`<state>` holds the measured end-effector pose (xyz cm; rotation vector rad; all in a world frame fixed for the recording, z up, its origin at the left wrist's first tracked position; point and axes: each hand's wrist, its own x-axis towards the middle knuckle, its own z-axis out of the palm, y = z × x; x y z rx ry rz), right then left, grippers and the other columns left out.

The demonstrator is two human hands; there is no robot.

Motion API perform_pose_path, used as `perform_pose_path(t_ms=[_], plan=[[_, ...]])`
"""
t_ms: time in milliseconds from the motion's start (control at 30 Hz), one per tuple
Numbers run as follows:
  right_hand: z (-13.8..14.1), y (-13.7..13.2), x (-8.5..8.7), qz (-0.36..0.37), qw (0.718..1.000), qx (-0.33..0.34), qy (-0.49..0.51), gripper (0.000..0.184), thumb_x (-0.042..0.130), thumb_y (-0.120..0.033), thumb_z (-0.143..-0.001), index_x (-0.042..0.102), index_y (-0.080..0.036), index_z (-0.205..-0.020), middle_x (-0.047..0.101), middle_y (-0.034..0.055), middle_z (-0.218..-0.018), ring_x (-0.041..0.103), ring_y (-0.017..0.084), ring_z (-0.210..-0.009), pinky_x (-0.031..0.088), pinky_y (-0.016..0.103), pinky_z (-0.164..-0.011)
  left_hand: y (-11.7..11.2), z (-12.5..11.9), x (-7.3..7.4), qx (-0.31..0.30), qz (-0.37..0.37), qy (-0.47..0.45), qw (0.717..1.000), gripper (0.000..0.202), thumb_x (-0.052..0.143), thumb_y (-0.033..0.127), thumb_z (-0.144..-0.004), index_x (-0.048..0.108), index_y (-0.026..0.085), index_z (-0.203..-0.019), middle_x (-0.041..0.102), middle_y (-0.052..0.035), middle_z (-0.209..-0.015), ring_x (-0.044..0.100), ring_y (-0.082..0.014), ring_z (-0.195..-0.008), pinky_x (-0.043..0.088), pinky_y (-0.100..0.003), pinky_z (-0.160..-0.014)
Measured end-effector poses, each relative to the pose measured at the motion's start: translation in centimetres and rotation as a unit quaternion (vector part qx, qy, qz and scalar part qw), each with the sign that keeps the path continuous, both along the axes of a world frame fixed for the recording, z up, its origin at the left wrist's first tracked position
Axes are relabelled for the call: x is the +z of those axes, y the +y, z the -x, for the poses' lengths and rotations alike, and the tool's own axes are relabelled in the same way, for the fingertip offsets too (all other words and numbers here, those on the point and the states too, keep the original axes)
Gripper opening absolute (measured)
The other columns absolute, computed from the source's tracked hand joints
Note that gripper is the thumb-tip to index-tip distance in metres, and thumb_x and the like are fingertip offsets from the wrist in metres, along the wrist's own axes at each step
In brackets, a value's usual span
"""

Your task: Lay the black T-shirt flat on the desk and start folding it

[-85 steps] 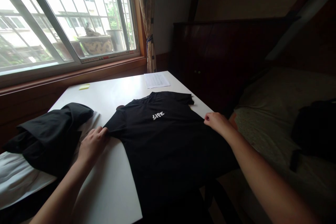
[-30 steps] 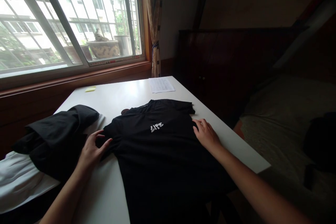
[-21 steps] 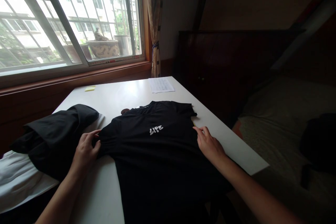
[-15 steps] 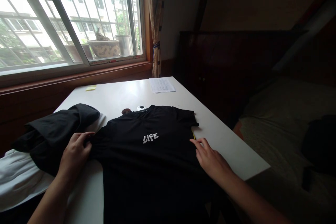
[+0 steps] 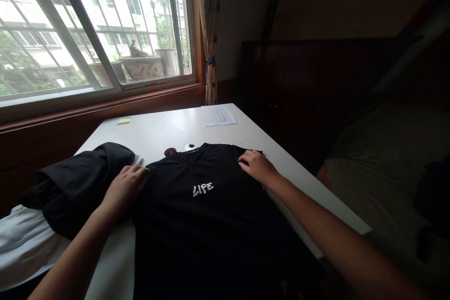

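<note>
The shirt (image 5: pixel 211 225) was judged light and limp, best gripped at both shoulders; its cloth was touched by left hand (image 5: pixel 126 185) and right hand (image 5: pixel 259 167), fingers bent, pinching unclear.

Hands (image 5: pixel 127 185) (image 5: pixel 259 167) at black T-shirt (image 5: pixel 207 225), white table (image 5: pixel 154 126)

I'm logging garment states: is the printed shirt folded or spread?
Spread: the shirt lies broad across the table, print up; its lower edge is too dark to make out.
</note>
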<state>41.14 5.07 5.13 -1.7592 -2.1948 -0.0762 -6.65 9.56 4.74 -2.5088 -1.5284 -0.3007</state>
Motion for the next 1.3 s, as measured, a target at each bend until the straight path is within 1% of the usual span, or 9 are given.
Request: perform_pose_path(t_ms=[133,267,467,633,767,900,1033,1167,1300], plan=[[2.0,4.9,-0.7,0.042,0.998,-0.021,-0.030,0.021,0.067,-0.030,-0.093,0.074,-0.022,-0.112,0.070,0.0091,-0.111,0.063,0.022,-0.101,0.050,0.029,-0.088,3.5,-1.2,-0.4,0.022,0.057,-0.016,0.998,0.033,0.051,0.033,-0.094,0.069,0.019,-0.118,0.066,-0.0129,-0.118,0.059,-0.0322,-0.111,0.049,-0.042,-0.096],[2.8,7.6,-1.6,0.044,0.996,-0.054,-0.050,0.023,0.068,-0.031,-0.092,0.073,-0.018,-0.109,0.070,0.0134,-0.110,0.062,0.025,-0.101,0.049,0.032,-0.086,5.9,-1.9,-1.2,0.045,0.080,-0.029,0.995,0.035,0.053,0.030,-0.093,0.067,0.016,-0.122,0.066,-0.0160,-0.117,0.060,-0.0329,-0.111,0.048,-0.043,-0.097],[1.9,8.4,-1.5,0.039,0.994,-0.073,-0.077,0.014,0.060,-0.021,-0.092,0.074,-0.018,-0.092,0.073,0.0103,-0.099,0.062,0.024,-0.100,0.047,0.030,-0.084,6.8,-2.4,-1.1,0.059,0.097,-0.049,0.992,0.018,0.052,0.026,-0.093,0.069,0.019,-0.095,0.066,-0.0104,-0.100,0.063,-0.0266,-0.096,0.050,-0.033,-0.083],[-0.1,8.2,-0.9,0.017,0.989,-0.121,-0.085,0.023,0.051,-0.019,-0.094,0.074,-0.017,-0.095,0.073,0.0117,-0.102,0.061,0.026,-0.103,0.045,0.033,-0.086,6.4,-4.1,0.0,0.101,0.062,-0.081,0.990,0.027,0.037,0.032,-0.103,0.061,0.021,-0.108,0.061,-0.0096,-0.111,0.063,-0.0228,-0.091,0.047,-0.030,-0.073],[-0.9,8.2,-1.2,0.037,0.985,-0.142,-0.088,0.018,0.056,-0.017,-0.088,0.075,-0.015,-0.090,0.074,0.0131,-0.096,0.064,0.027,-0.095,0.046,0.035,-0.079,6.5,-5.3,-0.4,0.104,0.073,-0.063,0.990,0.024,0.040,0.032,-0.103,0.059,0.021,-0.112,0.060,-0.0097,-0.111,0.062,-0.0211,-0.081,0.043,-0.030,-0.066],[-0.8,8.8,-0.8,0.041,0.988,-0.127,-0.073,0.019,0.057,-0.016,-0.088,0.074,-0.017,-0.094,0.073,0.0120,-0.100,0.064,0.026,-0.096,0.047,0.034,-0.081,7.5,-5.1,-0.8,0.100,0.107,-0.029,0.989,0.018,0.049,0.029,-0.099,0.061,0.019,-0.107,0.062,-0.0093,-0.103,0.062,-0.0217,-0.078,0.042,-0.030,-0.066],[0.2,10.4,-0.3,0.037,0.997,-0.061,-0.041,0.020,0.056,-0.021,-0.094,0.074,-0.021,-0.104,0.071,0.0086,-0.110,0.060,0.024,-0.108,0.046,0.032,-0.091,8.7,-5.1,-0.3,0.081,0.099,-0.016,0.992,0.019,0.054,0.029,-0.097,0.062,0.021,-0.112,0.061,-0.0119,-0.114,0.060,-0.0297,-0.101,0.046,-0.035,-0.077],[1.9,12.7,-1.1,0.054,0.999,0.001,-0.004,0.028,0.063,-0.034,-0.096,0.071,-0.023,-0.120,0.067,0.0078,-0.120,0.059,0.023,-0.113,0.046,0.032,-0.097,9.6,-7.1,-0.2,0.040,0.099,-0.028,0.994,0.021,0.054,0.031,-0.099,0.064,0.024,-0.115,0.062,-0.0102,-0.119,0.055,-0.0292,-0.114,0.044,-0.036,-0.094],[3.6,14.7,-2.6,0.066,0.997,0.022,0.024,0.034,0.066,-0.037,-0.095,0.068,-0.026,-0.127,0.064,0.0082,-0.124,0.058,0.025,-0.116,0.047,0.035,-0.099,10.7,-9.7,-1.3,0.020,0.124,-0.052,0.991,0.028,0.053,0.040,-0.101,0.065,0.023,-0.121,0.064,-0.0109,-0.119,0.058,-0.0272,-0.111,0.045,-0.035,-0.095]])
